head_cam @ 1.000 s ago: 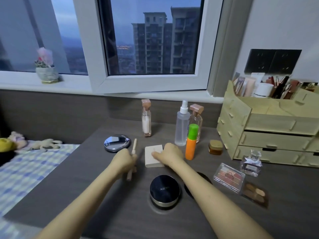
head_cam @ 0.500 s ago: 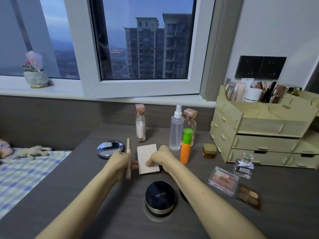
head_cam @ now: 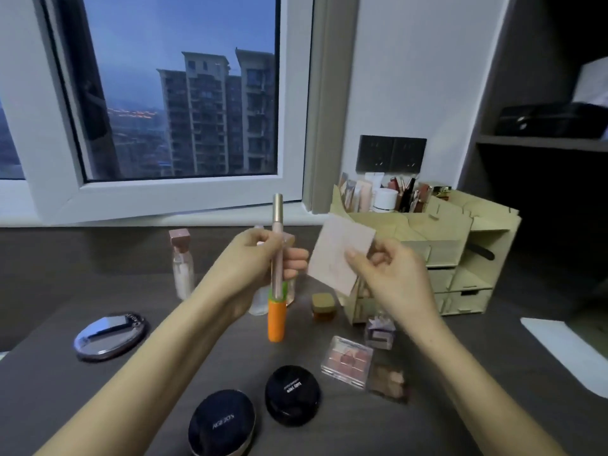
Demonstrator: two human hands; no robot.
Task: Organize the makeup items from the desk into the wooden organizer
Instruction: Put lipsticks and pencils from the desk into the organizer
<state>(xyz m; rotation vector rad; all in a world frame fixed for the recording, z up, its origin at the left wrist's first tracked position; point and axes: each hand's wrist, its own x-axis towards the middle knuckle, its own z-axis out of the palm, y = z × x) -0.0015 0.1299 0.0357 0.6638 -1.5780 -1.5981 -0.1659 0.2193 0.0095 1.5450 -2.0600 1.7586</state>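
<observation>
My left hand (head_cam: 255, 263) holds a slim pink-and-gold makeup stick (head_cam: 277, 225) upright above the desk. My right hand (head_cam: 391, 278) pinches a flat pale square compact (head_cam: 335, 253) in the air, just left of the wooden organizer (head_cam: 460, 245). The organizer stands at the right of the desk, with drawers in front and tubes and lipsticks in its top slots. On the desk lie two black round compacts (head_cam: 221, 422) (head_cam: 292, 394), an eyeshadow palette (head_cam: 347, 360) and an orange bottle (head_cam: 276, 319).
A round mirror compact (head_cam: 110, 335) lies at the left. A pink-capped bottle (head_cam: 182, 264), a small amber jar (head_cam: 324, 306), a perfume bottle (head_cam: 380, 332) and a brown palette (head_cam: 388, 381) stand or lie around the hands. Window behind, dark shelf at the right.
Both hands have risen from the desk: the left lifted the stick upright, the right picked up the square compact and carried it toward the organizer. The view shifted right.
</observation>
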